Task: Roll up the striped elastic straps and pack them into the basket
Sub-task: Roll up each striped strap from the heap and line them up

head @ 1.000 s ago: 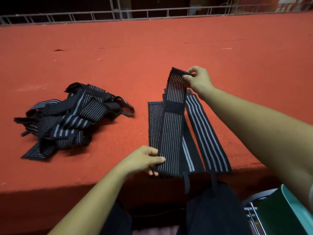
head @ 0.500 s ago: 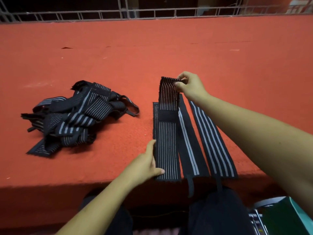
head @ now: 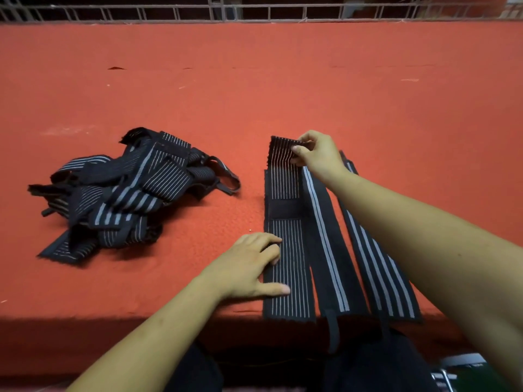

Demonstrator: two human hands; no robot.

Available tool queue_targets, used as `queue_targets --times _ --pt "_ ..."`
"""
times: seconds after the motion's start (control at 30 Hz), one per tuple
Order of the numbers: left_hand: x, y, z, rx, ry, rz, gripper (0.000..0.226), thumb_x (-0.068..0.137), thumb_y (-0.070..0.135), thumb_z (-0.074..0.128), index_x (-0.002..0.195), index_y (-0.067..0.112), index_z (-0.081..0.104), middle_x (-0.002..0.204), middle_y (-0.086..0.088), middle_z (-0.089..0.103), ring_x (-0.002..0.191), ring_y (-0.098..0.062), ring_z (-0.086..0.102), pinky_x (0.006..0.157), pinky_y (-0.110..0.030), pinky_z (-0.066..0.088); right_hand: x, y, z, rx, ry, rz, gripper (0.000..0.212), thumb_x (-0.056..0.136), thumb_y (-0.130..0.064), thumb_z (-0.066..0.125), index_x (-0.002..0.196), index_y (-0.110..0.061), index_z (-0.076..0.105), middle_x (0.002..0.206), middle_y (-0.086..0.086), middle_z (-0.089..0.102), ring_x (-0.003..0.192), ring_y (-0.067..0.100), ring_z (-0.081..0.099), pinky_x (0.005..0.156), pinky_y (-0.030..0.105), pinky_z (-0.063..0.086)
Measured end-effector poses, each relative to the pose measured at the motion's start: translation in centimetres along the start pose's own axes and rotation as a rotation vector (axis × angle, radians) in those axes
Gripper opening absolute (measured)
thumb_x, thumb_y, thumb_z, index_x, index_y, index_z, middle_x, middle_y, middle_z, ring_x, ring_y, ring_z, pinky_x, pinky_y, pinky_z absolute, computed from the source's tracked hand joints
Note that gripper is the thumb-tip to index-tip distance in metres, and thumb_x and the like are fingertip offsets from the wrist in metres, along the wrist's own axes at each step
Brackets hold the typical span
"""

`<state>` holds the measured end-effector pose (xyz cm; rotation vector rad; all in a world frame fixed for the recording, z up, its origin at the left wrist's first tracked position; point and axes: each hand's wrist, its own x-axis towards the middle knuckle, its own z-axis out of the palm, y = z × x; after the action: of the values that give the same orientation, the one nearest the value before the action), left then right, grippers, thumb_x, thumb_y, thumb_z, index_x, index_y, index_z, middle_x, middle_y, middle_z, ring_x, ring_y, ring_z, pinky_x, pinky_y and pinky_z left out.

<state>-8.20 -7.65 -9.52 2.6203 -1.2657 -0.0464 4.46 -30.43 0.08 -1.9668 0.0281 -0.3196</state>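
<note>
Right hand (head: pixel 318 157) pinching folded strap (head: pixel 285 222) end

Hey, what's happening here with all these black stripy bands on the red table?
A person seems to be starting to roll up a strap. The right hand pinches its far end, lifted and curled back toward them. The left hand presses flat on its near part. Two more straps lie flat to its right, and a tangled pile of others sits to the left on the table. No rolled strap is in sight.
</note>
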Motion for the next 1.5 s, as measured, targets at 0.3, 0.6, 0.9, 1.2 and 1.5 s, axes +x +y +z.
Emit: queue_targets --times 0.3,0.6,0.9,1.2,1.5 --pt "0.1 -0.6 1.7 0.006 0.184 0.004 0.063 0.094 0.063 0.047 0.140 0.019 0.050 0.131 0.006 0.048 0.124 -0.014 0.044 0.111 -0.038 0.032 3.3 4.7 2.9 -0.058 0.091 0.083 0.019 0.094 -0.008 0.065 0.082 -0.018 0.056 0.073 0.001 0.064 0.060 0.022 0.070 0.064 0.039 0.060" --pt "0.1 -0.6 1.9 -0.009 0.211 -0.006 0.062 0.092 0.061 0.051 0.137 0.018 0.054 0.133 0.004 0.051 0.126 -0.017 0.046 0.108 -0.039 0.033 5.6 8.9 5.7 -0.339 0.084 0.152 0.015 0.086 -0.019 0.077 0.089 -0.012 0.064 0.090 0.012 0.071 0.076 0.017 0.070 0.070 0.024 0.053" --pt "0.2 -0.8 2.0 -0.011 0.223 -0.011 0.061 0.092 0.060 0.051 0.137 0.019 0.055 0.133 0.004 0.051 0.125 -0.017 0.047 0.107 -0.041 0.035 5.8 8.8 5.9 -0.391 -0.010 0.181 0.020 0.086 -0.020 0.077 0.086 -0.013 0.059 0.093 0.006 0.062 0.090 0.021 0.058 0.073 0.027 0.039" --pt "0.9 -2.3 2.0 -0.296 0.214 -0.045 0.037 0.091 0.045 0.059 0.123 0.027 0.061 0.123 0.013 0.057 0.116 -0.006 0.052 0.102 -0.033 0.039 1.6 5.0 3.2 -0.085 0.098 0.072 0.019 0.084 -0.012 0.076 0.081 -0.015 0.058 0.073 -0.002 0.059 0.065 0.013 0.056 0.058 0.025 0.047" --pt "8.8 -6.3 -1.5 -0.783 0.597 -0.451 0.028 0.099 0.017 0.057 0.127 0.023 0.060 0.112 0.008 0.065 0.102 0.004 0.057 0.082 -0.002 0.038 -5.0 5.2 2.1 -0.014 0.009 -0.028 0.024 0.086 -0.006 0.073 0.077 -0.023 0.058 0.092 0.017 0.064 0.057 0.002 0.055 0.055 0.015 0.041"
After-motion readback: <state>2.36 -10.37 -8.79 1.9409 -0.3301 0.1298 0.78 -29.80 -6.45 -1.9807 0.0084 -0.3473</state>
